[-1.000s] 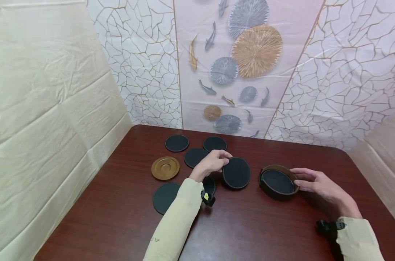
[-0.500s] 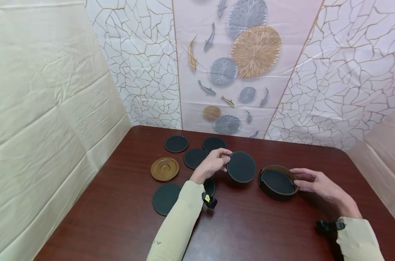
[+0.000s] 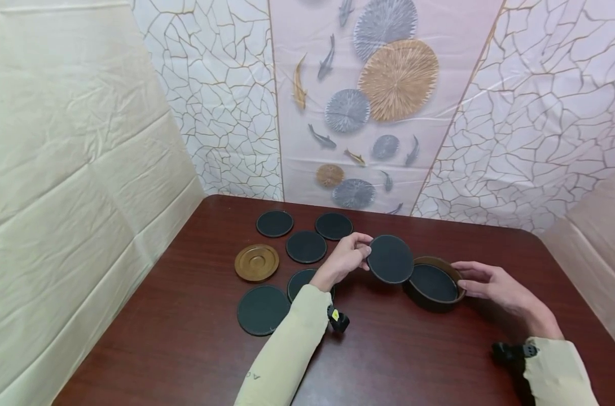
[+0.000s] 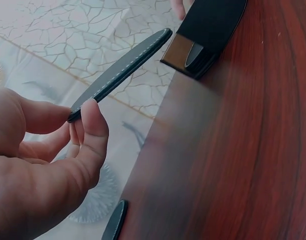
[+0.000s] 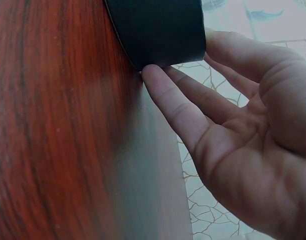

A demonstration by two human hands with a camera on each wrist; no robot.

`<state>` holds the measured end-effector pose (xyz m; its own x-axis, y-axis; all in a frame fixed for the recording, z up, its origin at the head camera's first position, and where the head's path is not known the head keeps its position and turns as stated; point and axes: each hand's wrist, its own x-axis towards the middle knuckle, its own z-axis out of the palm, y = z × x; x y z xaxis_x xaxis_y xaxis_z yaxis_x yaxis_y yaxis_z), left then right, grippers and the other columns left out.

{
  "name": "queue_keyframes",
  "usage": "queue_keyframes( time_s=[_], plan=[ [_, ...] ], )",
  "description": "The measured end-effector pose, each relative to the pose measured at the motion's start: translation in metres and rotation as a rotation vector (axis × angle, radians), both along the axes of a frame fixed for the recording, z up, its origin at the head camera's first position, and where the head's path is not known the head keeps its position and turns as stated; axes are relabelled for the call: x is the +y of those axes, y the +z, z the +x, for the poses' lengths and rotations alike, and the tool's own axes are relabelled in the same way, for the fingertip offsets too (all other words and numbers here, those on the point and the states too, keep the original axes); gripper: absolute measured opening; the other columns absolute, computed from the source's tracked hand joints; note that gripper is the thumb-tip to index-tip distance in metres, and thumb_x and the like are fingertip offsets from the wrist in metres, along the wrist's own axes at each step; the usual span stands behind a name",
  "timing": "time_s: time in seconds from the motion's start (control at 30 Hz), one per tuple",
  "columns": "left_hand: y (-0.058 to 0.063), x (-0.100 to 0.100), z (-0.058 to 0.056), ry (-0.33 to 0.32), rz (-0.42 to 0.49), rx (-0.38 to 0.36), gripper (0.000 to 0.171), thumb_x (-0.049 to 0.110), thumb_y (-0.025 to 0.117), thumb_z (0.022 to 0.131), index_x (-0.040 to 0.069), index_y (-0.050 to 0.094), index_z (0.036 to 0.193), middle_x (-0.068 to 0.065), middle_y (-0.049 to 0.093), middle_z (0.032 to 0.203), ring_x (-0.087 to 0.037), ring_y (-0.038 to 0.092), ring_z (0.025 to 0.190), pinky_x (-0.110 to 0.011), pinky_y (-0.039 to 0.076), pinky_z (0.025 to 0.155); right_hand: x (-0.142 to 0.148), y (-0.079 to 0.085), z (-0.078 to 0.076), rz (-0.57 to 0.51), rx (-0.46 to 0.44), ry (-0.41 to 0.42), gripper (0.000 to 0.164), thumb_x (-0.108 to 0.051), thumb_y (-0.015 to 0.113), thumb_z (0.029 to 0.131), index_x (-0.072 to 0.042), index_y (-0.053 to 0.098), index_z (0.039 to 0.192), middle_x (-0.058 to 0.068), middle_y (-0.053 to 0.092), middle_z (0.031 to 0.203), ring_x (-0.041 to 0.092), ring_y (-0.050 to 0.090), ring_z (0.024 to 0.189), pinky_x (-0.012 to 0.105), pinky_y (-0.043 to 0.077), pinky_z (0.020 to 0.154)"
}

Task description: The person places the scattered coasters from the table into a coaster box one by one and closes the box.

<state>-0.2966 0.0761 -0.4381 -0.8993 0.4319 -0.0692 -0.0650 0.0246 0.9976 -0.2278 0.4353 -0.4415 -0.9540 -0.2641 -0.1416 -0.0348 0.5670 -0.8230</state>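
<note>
My left hand pinches a round black coaster by its left edge, thumb and fingers on either side. In the left wrist view the coaster is tilted and raised above the table, its rim stitched in white. It overlaps the left side of a round coaster holder in the head view. That holder is dark outside, brown inside, with a black disc showing within. My right hand rests its fingertips against the holder's right wall. In the right wrist view its extended fingers touch the dark outer wall.
Several black coasters, among them a rear one and a front one, lie flat on the reddish-brown table. A brown round disc with raised rings lies left of them. Patterned cloth hangs behind the table.
My left hand has lifted the coaster and carried it right, to the holder's left side. The coaster under my left forearm shows more now. My right hand and the holder stay put.
</note>
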Motion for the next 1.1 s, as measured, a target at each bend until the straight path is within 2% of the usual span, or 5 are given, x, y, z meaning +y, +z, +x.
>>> queue_keyframes(
  time_s=[0.37, 0.73, 0.83, 1.0, 1.1],
  plan=[
    [0.001, 0.024, 0.003, 0.049, 0.078, -0.058, 0.024, 0.004, 0.051, 0.1, 0.009, 0.055, 0.122, -0.006, 0.061, 0.093, -0.017, 0.06, 0.067, -0.041, 0.059, 0.075, 0.001, 0.0, 0.0, -0.018, 0.013, 0.006, 0.058, -0.022, 0.067, 0.094, 0.001, 0.043, 0.143, 0.028, 0.058, 0.129, 0.009, 0.07, 0.094, 0.029, 0.059, 0.078],
    [-0.001, 0.049, 0.009, 0.065, 0.126, -0.102, 0.022, 0.001, 0.052, 0.098, 0.009, 0.057, 0.119, -0.005, 0.062, 0.089, -0.016, 0.059, 0.068, -0.029, 0.058, 0.062, 0.002, -0.002, 0.0, -0.037, -0.009, -0.01, 0.059, -0.021, 0.067, 0.094, 0.001, 0.041, 0.144, 0.02, 0.06, 0.13, 0.012, 0.07, 0.097, 0.029, 0.059, 0.08],
    [-0.002, 0.055, 0.012, 0.071, 0.137, -0.11, 0.022, 0.001, 0.052, 0.098, 0.009, 0.057, 0.117, -0.005, 0.062, 0.088, -0.017, 0.059, 0.069, -0.035, 0.059, 0.066, 0.002, -0.002, 0.001, -0.023, -0.009, -0.008, 0.06, -0.023, 0.067, 0.095, 0.0, 0.041, 0.144, 0.014, 0.059, 0.131, 0.009, 0.069, 0.099, 0.03, 0.058, 0.081],
    [-0.006, 0.065, 0.017, 0.088, 0.142, -0.122, 0.02, 0.0, 0.055, 0.097, 0.008, 0.058, 0.115, -0.007, 0.062, 0.086, -0.017, 0.06, 0.066, -0.042, 0.06, 0.072, 0.002, -0.003, 0.0, -0.045, -0.011, -0.009, 0.059, -0.021, 0.067, 0.094, 0.0, 0.042, 0.143, -0.007, 0.063, 0.123, 0.01, 0.069, 0.1, 0.03, 0.059, 0.081],
    [-0.008, 0.069, 0.019, 0.097, 0.156, -0.131, 0.02, 0.0, 0.057, 0.096, 0.009, 0.059, 0.114, -0.008, 0.062, 0.087, -0.018, 0.06, 0.064, -0.035, 0.06, 0.066, 0.002, -0.002, -0.001, -0.032, -0.001, -0.002, 0.059, -0.021, 0.067, 0.094, 0.001, 0.042, 0.143, 0.002, 0.063, 0.126, 0.008, 0.069, 0.099, 0.03, 0.059, 0.08]
  ],
)
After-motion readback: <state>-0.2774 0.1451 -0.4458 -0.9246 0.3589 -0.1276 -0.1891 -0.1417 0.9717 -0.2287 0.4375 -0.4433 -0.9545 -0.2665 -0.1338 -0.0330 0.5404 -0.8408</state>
